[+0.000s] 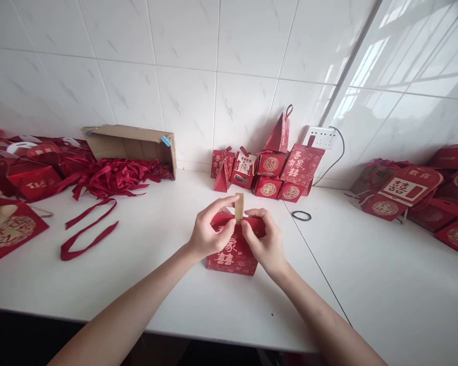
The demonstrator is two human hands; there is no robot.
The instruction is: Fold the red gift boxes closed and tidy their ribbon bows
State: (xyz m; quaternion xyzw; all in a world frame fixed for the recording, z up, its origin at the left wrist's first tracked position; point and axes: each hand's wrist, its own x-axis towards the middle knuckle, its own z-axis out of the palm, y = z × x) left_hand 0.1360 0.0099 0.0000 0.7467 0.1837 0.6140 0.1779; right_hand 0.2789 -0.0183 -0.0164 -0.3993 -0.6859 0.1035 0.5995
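Your left hand (209, 234) pinches a small tan strip (239, 207) upright above the red box (234, 251), which sits mid-table (156, 284). Your right hand (265, 241) pinches the box's top edge. A black ring (301, 215) lies at two o'clock from the box.

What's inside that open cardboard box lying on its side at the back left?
Red ribbons spill out of the cardboard box onto the white table. Its visible inner walls look bare; whatever lies deeper under the ribbon heap is covered.

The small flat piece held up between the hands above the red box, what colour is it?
Golden tan small flat piece, clearest in the head view.
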